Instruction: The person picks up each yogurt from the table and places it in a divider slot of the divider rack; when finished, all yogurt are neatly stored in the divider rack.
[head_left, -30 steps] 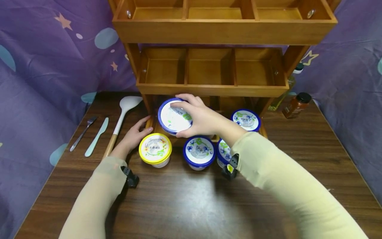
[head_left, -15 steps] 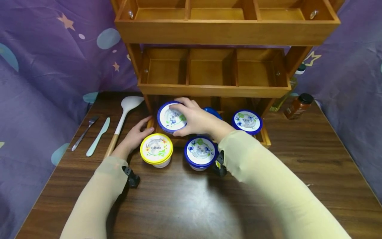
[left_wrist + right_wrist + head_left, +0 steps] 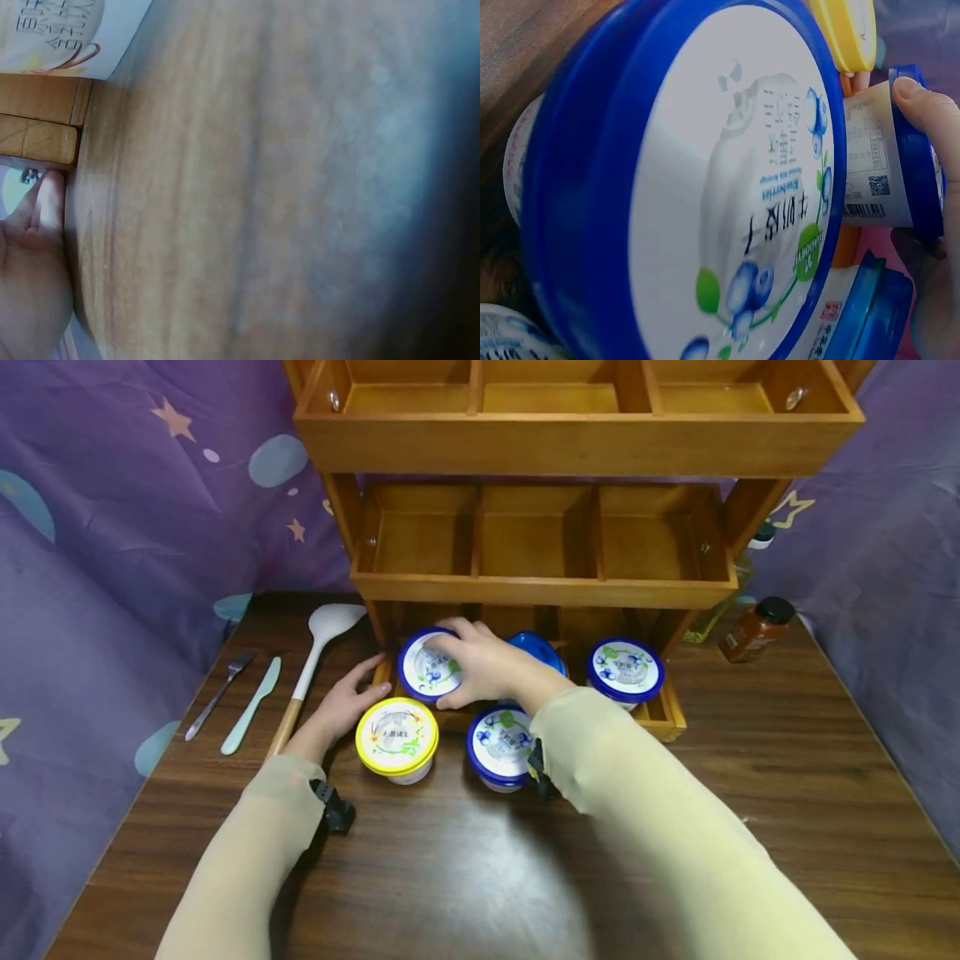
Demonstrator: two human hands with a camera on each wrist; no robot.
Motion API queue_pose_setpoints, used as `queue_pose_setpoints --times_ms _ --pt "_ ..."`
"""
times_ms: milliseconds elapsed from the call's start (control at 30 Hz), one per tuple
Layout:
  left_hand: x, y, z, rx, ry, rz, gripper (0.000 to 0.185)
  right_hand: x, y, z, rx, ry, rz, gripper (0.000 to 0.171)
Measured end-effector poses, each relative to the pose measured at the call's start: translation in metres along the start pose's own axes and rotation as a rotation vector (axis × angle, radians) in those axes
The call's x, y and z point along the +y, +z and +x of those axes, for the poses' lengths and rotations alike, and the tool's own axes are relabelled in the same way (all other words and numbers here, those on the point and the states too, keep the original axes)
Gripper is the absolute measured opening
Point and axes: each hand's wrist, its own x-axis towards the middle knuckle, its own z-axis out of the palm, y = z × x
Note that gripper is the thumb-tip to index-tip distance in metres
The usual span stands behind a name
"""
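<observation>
My right hand (image 3: pixel 483 670) grips a blue-lidded tub (image 3: pixel 427 665) in the rack's (image 3: pixel 540 585) bottom tier.

The tub sits at the left end of that tier, my fingers curled over its lid and thumb on its near rim. My left hand (image 3: pixel 341 702) lies open and flat on the counter (image 3: pixel 450 860) beside the rack's left foot. A yellow-lidded tub (image 3: pixel 397 737) and another blue one (image 3: pixel 501 746) stand just in front of the rack; a third (image 3: pixel 625 669) sits at the tier's right end.

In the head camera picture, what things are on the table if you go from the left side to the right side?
Fork → pale green knife → white spoon with a wooden handle → yellow-lidded tub → blue-lidded tub at the front → blue-lidded tub in the rack's right slot → brown spice jar.
</observation>
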Motion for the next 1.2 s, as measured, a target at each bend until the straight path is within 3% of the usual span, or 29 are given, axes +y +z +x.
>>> queue_pose_setpoints --times_ms 267,467,633,967,1200 --pt "-0.001 0.002 0.000 0.006 0.009 -0.016 0.065 -0.001 0.007 0.007 -0.036 0.015 -0.064 0.079" --pt "-0.002 0.002 0.000 -0.001 0.024 -0.038 0.064 -0.005 0.010 0.011 -0.094 0.026 -0.220 0.082" --pt "-0.001 0.002 0.001 -0.003 0.023 -0.037 0.063 -0.006 0.008 0.011 -0.086 0.057 -0.307 0.085" --pt "-0.003 0.003 0.003 -0.007 0.013 -0.030 0.063 -0.005 0.005 0.015 -0.131 0.120 -0.256 0.085" --pt "-0.005 0.003 0.002 -0.002 -0.006 -0.027 0.066 -0.011 0.006 0.022 -0.139 0.098 -0.287 0.086"
